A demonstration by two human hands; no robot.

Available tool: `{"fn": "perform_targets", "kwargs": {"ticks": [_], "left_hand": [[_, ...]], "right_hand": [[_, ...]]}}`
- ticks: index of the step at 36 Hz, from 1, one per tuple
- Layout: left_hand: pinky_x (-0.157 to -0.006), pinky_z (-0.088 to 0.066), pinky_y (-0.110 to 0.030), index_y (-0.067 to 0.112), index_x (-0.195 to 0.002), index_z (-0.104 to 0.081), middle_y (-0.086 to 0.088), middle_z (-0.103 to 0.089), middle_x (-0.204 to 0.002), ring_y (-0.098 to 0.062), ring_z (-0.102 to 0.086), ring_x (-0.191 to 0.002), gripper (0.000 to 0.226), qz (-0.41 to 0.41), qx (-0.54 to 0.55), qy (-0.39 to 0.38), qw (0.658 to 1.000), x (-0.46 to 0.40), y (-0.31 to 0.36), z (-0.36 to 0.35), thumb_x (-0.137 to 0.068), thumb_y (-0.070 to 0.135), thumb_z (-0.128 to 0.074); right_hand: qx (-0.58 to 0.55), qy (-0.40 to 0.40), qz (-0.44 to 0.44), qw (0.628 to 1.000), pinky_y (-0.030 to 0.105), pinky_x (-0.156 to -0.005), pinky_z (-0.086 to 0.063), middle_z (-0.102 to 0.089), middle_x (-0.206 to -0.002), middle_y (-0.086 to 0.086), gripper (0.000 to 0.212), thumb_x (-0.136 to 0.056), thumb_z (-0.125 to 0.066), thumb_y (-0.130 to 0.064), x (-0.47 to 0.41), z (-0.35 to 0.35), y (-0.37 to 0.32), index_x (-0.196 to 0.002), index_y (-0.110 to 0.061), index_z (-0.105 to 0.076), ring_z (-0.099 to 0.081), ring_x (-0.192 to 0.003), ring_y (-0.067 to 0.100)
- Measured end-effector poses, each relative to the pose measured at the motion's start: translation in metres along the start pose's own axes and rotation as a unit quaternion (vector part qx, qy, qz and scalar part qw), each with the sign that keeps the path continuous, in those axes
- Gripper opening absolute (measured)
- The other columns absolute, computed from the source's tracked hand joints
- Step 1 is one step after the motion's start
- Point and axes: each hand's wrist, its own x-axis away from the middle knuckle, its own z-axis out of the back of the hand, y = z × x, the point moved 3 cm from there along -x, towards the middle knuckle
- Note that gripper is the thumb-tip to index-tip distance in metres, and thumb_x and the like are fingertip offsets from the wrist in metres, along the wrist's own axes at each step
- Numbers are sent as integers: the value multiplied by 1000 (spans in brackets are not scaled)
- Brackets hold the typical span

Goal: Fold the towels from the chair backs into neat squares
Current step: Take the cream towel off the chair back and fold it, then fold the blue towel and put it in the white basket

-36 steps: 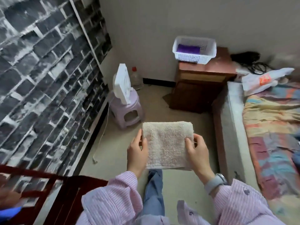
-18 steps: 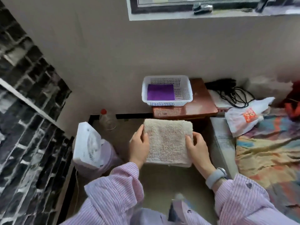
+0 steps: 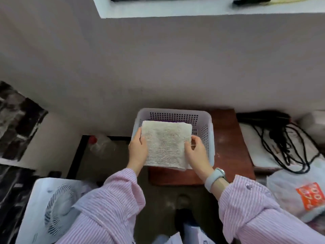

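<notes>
On the brown table (image 3: pixel 228 148) stood a white perforated basket (image 3: pixel 205 124), over which a folded cream towel (image 3: pixel 166 143) was gripped at its edges between the left hand (image 3: pixel 138 148) and right hand (image 3: pixel 196 152), a fan (image 3: pixel 52 213) near-left.

The person wears a loose shirt with thin pink and white stripes. The long sleeves (image 3: pixel 112 199) are wide at the cuffs. The right sleeve (image 3: pixel 249 205) has a small clear button near the cuff. On the right wrist there is a pale grey-blue watch (image 3: pixel 215 178).
</notes>
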Motion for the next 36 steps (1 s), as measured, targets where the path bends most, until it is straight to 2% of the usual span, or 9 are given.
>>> {"fn": "perform_targets", "kwargs": {"ticks": [3, 7, 13, 16, 20, 23, 31, 34, 36], "left_hand": [[-94, -39, -28, 23, -140, -34, 0, -47, -137, -14, -46, -117, 42, 8, -30, 7, 999, -36, -10, -14, -99, 24, -32], [-77, -44, -29, 20, -142, -32, -9, -58, -117, -22, -57, -96, 44, 3, -101, 7, 995, -66, -24, -30, -99, 19, -31], [-102, -38, -42, 8, -139, -34, -14, -33, -147, -30, -36, -132, 52, -125, -372, 18, 920, -66, -27, -53, -89, 11, -48], [-104, -35, -46, 7, -137, -36, -16, -38, -144, -32, -35, -134, 54, -218, -452, -23, 864, -71, -32, -65, -87, 19, -51], [-113, -20, -46, 13, -145, -14, -10, -19, -152, -28, -20, -140, 55, -226, -529, -67, 815, -87, -53, -74, -97, 39, -15], [-110, -16, -44, 14, -145, -8, -8, -13, -152, -27, -17, -141, 57, -213, -543, -80, 808, -96, -65, -76, -97, 43, -2], [-113, -5, -45, 16, -144, 0, -7, 1, -152, -27, -5, -142, 59, -189, -531, -94, 820, -99, -72, -88, -93, 44, -11], [-115, 13, -43, 18, -138, 24, -4, 31, -145, -24, 22, -139, 58, -174, -552, -120, 807, -99, -65, -87, -94, 44, -3], [-117, 7, -41, 18, -143, 16, -4, 21, -152, -24, 17, -141, 61, -164, -523, -137, 825, -95, -49, -82, -97, 40, -17]], "right_hand": [[14, -28, -19, 999, 34, -87, -45, -55, -117, 5, 32, -96, -42, -19, -39, -13, 14, -127, -12, -42, -54, -104, 19], [25, -49, -41, 998, 27, -84, -41, -55, -116, 4, 37, -97, -41, -18, -75, -25, 34, -132, -10, -40, -49, -95, 11], [115, -52, -3, 992, 27, -96, -35, -48, -129, 7, 41, -94, -45, -18, -99, -21, 49, -134, -11, -39, -44, -119, 20], [323, -24, 170, 931, 43, -109, -30, -39, -141, 10, 52, -91, -41, -31, -99, -23, 44, -139, -15, -33, -33, -131, 25], [490, -144, 251, 822, 57, -110, -9, -14, -154, 11, 62, -88, -30, -52, -113, -48, 66, -144, -27, -19, -6, -142, 28], [527, -166, 256, 793, 56, -109, -3, -4, -156, 8, 63, -89, -21, -59, -125, -55, 83, -146, -32, -12, 5, -142, 25], [546, -189, 231, 783, 57, -107, -4, -5, -154, 8, 63, -89, -21, -57, -131, -62, 98, -145, -29, -13, 8, -142, 26], [550, -219, 231, 772, 55, -112, 7, 23, -150, 5, 63, -89, -13, -56, -130, -62, 87, -143, -31, 9, 27, -138, 28], [542, -239, 213, 777, 53, -111, 8, 33, -145, 6, 64, -90, -14, -52, -127, -59, 72, -144, -30, 11, 32, -135, 29]]}}
